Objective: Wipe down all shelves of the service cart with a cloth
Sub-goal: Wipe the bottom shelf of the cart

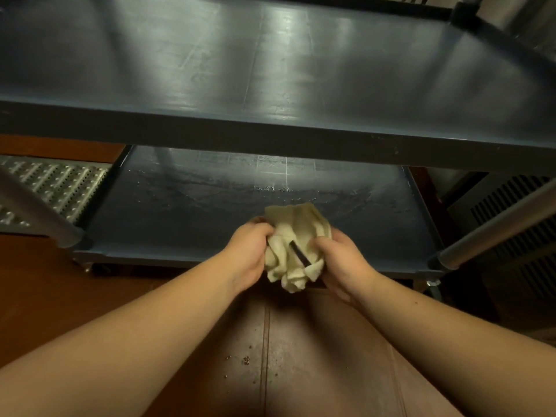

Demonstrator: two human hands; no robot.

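I hold the cloth between both hands, bunched into a loose ball, in front of the near edge of the lower shelf of the service cart. My left hand grips its left side with curled fingers, and my right hand grips its right side in the same way, the thumb pressed into the folds. A dark narrow strip, perhaps a label, shows between the folds; I cannot tell what it is.

The relation that matters is this: the cloth is above the floor, just before the shelf's front rim, and the lower shelf lies forward and below my hands. The shelf's long axis runs left to right across my view, so a wipe should follow this direction. The surface shows wet streaks in curved lines, mostly in the middle and far part, so I judge that this shelf is at least partly wiped. The upper shelf is higher and further forward and looks glossy.

Both hands are about equally near to the shelf. I think the cloth is being refolded for a next pass.
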